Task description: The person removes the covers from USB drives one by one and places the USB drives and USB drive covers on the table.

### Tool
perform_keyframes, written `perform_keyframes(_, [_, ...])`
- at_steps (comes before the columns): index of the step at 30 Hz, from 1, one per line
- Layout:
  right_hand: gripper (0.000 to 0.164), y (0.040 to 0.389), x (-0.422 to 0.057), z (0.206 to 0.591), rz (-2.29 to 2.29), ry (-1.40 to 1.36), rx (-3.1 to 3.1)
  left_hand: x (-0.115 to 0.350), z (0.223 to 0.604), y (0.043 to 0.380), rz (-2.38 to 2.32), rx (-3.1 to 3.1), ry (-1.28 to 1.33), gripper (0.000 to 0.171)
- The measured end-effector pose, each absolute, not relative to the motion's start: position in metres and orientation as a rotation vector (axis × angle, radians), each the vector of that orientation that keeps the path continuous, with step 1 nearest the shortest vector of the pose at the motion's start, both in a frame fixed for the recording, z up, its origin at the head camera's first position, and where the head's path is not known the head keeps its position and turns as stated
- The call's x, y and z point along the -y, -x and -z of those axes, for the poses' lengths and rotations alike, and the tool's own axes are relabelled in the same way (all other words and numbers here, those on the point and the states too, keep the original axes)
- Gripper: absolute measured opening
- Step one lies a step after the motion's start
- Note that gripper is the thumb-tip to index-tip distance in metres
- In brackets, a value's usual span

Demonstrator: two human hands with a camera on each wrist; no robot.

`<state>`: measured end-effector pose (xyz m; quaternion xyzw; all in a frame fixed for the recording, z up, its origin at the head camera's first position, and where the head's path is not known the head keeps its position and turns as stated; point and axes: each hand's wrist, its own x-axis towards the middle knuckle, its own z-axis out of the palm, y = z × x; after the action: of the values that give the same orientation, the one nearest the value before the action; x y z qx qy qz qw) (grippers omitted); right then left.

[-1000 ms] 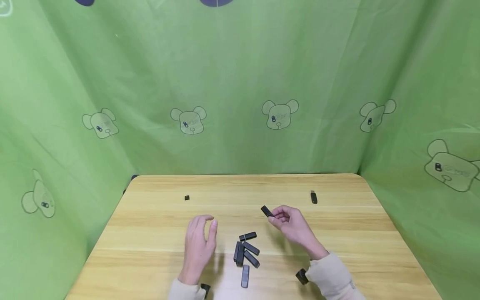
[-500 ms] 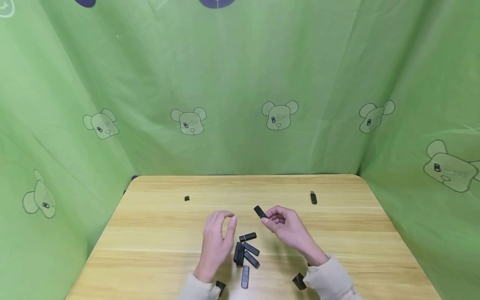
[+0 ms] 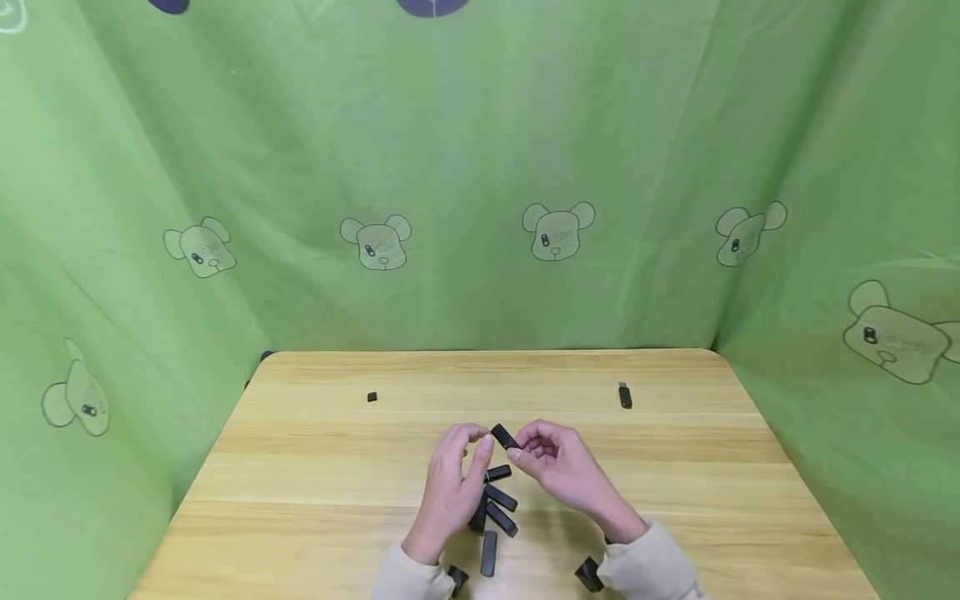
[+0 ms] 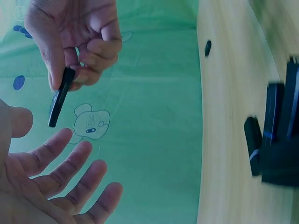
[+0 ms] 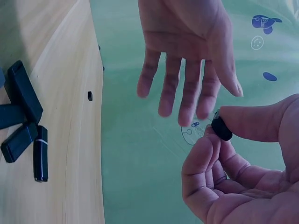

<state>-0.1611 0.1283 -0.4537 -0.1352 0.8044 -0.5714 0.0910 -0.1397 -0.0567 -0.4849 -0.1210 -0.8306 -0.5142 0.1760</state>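
My right hand [image 3: 566,471] pinches a black USB flash drive [image 3: 504,436] between thumb and fingers, above the table. In the left wrist view, one end of this flash drive [image 4: 58,105] points toward my left hand [image 4: 51,182]. The left hand's fingers are spread and relaxed, with thumb and fingers apart from the drive. Below the hands lies a loose group of black flash drives [image 3: 501,518], partly covered by the left hand in the head view. The end held by the right fingertips is hidden.
A flash drive [image 3: 626,397] with its metal plug bare lies toward the back right of the wooden table [image 3: 300,467]. At the back left sits a small black cap-like piece [image 3: 372,397]. Green curtain [image 3: 465,292] hangs behind and at both sides.
My left hand has moved right, close to the held flash drive. The right hand has shifted slightly left and nearer, still pinching the drive. The drives on the table have stayed put.
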Motion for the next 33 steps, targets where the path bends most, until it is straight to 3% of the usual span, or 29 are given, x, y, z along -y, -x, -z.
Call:
perform_keyframes(11, [0.022, 0.155, -0.123, 0.453, 1.697, 0.497, -2.358, 0.055, 0.481, 0.141, 1.804, 2.312, 0.279, 0.02])
perform_keyframes(33, [0.016, 0.15, -0.112, 0.457, 1.711, 0.636, -2.346, 0.052, 0.483, 0.134, 1.999, 2.197, 0.069, 0.025])
